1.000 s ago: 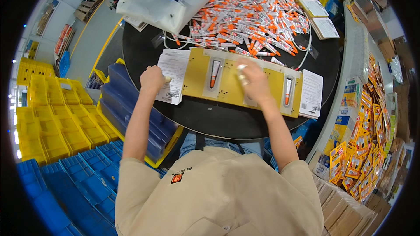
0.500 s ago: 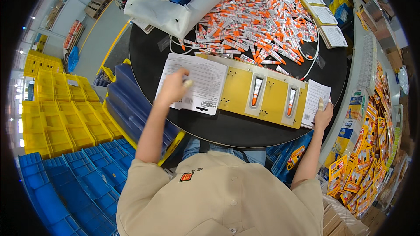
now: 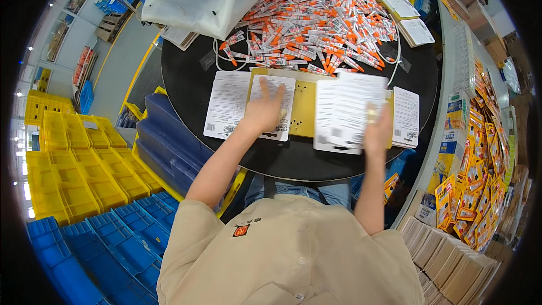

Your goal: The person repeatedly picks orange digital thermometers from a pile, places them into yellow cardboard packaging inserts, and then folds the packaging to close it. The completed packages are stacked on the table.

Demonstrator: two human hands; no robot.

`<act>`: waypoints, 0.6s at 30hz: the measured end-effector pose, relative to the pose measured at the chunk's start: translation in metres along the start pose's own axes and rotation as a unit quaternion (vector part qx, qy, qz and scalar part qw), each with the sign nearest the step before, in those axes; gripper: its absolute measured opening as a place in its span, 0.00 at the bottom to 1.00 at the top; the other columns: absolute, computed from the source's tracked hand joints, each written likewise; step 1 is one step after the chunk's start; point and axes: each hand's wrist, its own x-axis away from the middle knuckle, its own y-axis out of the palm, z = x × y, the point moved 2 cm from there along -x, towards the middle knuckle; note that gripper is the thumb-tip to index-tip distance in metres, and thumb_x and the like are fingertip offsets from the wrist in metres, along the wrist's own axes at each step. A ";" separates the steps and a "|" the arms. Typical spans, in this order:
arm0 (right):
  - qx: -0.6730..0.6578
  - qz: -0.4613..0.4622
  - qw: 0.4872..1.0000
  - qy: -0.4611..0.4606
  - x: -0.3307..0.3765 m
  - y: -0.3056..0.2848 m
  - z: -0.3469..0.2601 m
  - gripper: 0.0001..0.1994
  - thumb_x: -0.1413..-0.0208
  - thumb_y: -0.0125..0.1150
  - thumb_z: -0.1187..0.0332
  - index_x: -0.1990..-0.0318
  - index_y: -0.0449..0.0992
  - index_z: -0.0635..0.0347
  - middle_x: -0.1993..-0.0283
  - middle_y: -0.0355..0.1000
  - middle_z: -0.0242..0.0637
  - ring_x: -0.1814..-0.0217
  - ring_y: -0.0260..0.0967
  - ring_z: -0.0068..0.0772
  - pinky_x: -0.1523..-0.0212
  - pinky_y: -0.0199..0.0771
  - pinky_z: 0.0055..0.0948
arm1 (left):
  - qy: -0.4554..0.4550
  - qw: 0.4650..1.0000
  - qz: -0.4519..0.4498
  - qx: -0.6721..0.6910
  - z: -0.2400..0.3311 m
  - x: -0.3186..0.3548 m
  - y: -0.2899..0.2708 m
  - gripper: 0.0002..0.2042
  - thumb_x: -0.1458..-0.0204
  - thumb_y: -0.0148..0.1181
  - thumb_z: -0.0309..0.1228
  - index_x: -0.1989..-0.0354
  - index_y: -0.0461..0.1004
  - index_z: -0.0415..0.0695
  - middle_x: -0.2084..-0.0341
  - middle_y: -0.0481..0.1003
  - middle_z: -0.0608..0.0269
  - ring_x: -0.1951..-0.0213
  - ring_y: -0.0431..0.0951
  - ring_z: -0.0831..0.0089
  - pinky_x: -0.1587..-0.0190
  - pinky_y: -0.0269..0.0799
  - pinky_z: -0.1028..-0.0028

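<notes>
My left hand (image 3: 264, 112) presses spread fingers on a white printed card (image 3: 287, 110) at the left end of a yellow plate (image 3: 303, 114). My right hand (image 3: 378, 130), smeared by motion, grips the right edge of another printed card (image 3: 353, 99). That card overlaps a further card (image 3: 323, 130) lying on the plate. The cards hide the plate's slots and whatever lies in them. Stacks of cards flank the plate, a left stack (image 3: 221, 104) and a right stack (image 3: 406, 116). Behind the plate spreads a heap of small white tubes with orange caps (image 3: 322, 17).
All this rests on a round black table (image 3: 186, 85). A white cord (image 3: 216, 59) borders the heap, beside a white plastic sheet (image 3: 189, 14). Yellow crates (image 3: 73, 175) and blue crates (image 3: 107, 243) stand left; orange blister packs (image 3: 468, 192) lie right.
My left hand has moved right from the left stack onto a card now on the plate. My right hand has come left from the right stack with a card. Cards now cover the tubes in the slots.
</notes>
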 end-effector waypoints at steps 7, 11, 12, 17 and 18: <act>-0.143 0.025 0.989 0.027 0.011 0.025 -0.004 0.19 0.40 0.49 0.72 0.40 0.65 0.62 0.50 0.69 0.52 0.46 0.67 0.50 0.45 0.64 0.38 | -0.014 1.000 -0.014 0.009 -0.008 0.001 -0.011 0.30 0.44 0.50 0.43 0.33 0.51 0.55 0.35 0.42 0.29 0.58 0.76 0.42 0.55 0.73 0.57; 0.082 -0.059 0.990 0.096 0.013 -0.007 0.033 0.20 0.42 0.48 0.72 0.41 0.68 0.56 0.45 0.65 0.50 0.40 0.60 0.47 0.41 0.59 0.42 | -0.049 0.998 0.012 0.042 0.021 0.002 -0.027 0.30 0.44 0.51 0.45 0.33 0.52 0.54 0.35 0.43 0.30 0.59 0.76 0.43 0.58 0.74 0.57; 0.150 -0.054 0.987 0.000 0.018 -0.001 0.029 0.21 0.45 0.49 0.72 0.42 0.69 0.55 0.42 0.62 0.51 0.38 0.57 0.51 0.40 0.56 0.49 | -0.003 0.997 0.029 0.067 0.040 0.002 -0.025 0.32 0.45 0.53 0.46 0.33 0.53 0.52 0.35 0.43 0.31 0.62 0.77 0.43 0.61 0.75 0.57; 0.239 -0.112 0.962 -0.065 -0.001 0.023 0.052 0.24 0.44 0.48 0.68 0.38 0.64 0.48 0.30 0.43 0.51 0.27 0.37 0.58 0.34 0.33 0.66 | 0.112 0.993 -0.026 0.008 0.092 -0.005 0.002 0.35 0.52 0.61 0.44 0.34 0.56 0.59 0.33 0.43 0.37 0.65 0.79 0.46 0.64 0.77 0.62; 0.261 -0.161 0.952 -0.009 -0.020 0.016 0.074 0.25 0.44 0.48 0.67 0.36 0.61 0.47 0.29 0.42 0.50 0.26 0.35 0.57 0.33 0.32 0.64 | 0.101 0.995 -0.020 -0.009 0.088 -0.009 0.003 0.34 0.52 0.61 0.43 0.34 0.56 0.61 0.33 0.43 0.38 0.65 0.79 0.47 0.64 0.77 0.63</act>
